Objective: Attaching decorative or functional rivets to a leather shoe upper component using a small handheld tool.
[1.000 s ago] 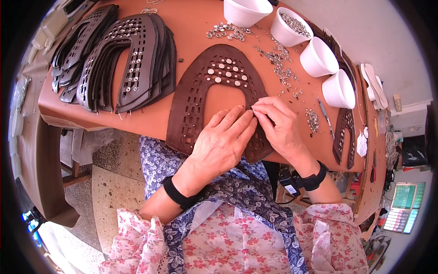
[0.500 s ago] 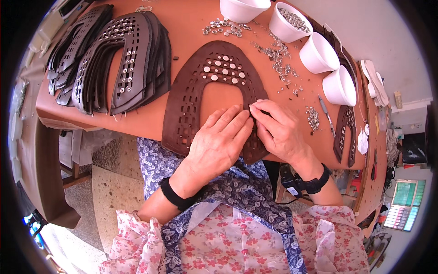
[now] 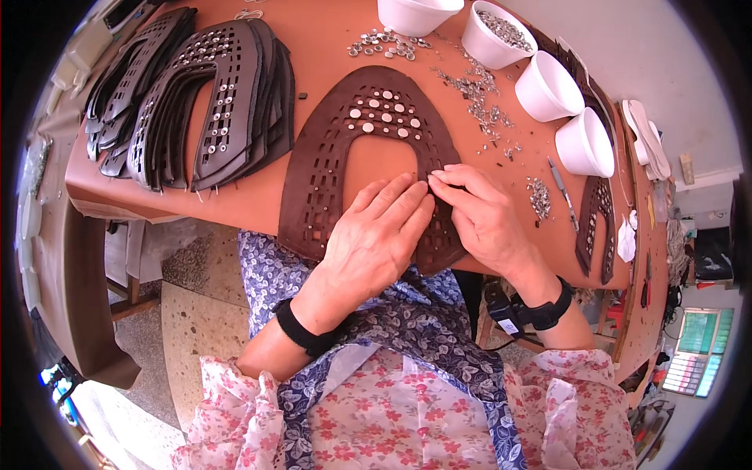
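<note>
A dark brown U-shaped leather shoe upper (image 3: 309, 176), pierced with rows of slots, lies on the table in front of me. Round silver studs (image 3: 388, 117) dot its curved top, and smaller ones show along its left leg. My left hand (image 3: 374, 239) lies with fingers stretched out, their tips resting on the inner edge of the right leg. Beside those tips, my right hand (image 3: 492, 221) pinches thumb and forefinger together at the same leg. Whatever is in that pinch is too small to make out.
Stacked dark uppers (image 3: 262, 117) stand at the left. White bowls, one holding small metal pieces (image 3: 501, 31), line the far right. Loose studs (image 3: 392, 45) and scattered bits (image 3: 478, 94) lie beyond the upper. A pen (image 3: 562, 192) and a small studded strip (image 3: 593, 227) are at the right.
The view has shifted slightly. Both hands stay at the right leg of the upper, and the right fingers keep their pinch with only a slight movement.
</note>
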`<state>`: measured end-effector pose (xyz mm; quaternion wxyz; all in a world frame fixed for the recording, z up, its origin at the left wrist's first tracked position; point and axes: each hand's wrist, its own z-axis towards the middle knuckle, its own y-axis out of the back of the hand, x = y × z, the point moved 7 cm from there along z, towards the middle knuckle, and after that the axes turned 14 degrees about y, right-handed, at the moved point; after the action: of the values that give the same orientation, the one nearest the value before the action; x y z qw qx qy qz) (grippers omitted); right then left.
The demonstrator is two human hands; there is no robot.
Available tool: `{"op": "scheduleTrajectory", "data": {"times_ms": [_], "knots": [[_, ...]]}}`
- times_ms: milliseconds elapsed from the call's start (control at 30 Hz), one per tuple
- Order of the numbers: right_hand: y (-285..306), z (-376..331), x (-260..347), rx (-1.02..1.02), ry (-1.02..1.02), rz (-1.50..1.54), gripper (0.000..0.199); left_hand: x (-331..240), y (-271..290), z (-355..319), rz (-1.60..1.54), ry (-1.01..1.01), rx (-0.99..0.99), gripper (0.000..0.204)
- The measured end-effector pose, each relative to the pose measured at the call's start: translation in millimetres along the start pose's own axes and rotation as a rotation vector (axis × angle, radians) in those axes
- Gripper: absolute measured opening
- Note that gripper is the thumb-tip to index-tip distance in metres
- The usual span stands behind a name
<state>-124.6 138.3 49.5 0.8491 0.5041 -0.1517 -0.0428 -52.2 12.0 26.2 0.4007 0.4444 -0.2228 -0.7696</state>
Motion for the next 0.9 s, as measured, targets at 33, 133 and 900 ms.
{"op": "scheduleTrajectory", "data": {"times_ms": [33,133,900], "knots": [[-0.3,0.1,1.8,0.029,-0.001,-0.045,0.038,-0.4,-0.7,-0.7,0.003,0.004,0.003,0.037],[1.0,2.1,4.8,0.065,-0.002,-0.074,0.034,-1.0,-1.4,-0.4,0.013,0.001,-0.003,0.037],[-30.3,140.8,-167.4,0.1,-0.218,-0.071,0.015,-6.8,2.0,-0.6,0.02,-0.041,0.06,0.041]]}}
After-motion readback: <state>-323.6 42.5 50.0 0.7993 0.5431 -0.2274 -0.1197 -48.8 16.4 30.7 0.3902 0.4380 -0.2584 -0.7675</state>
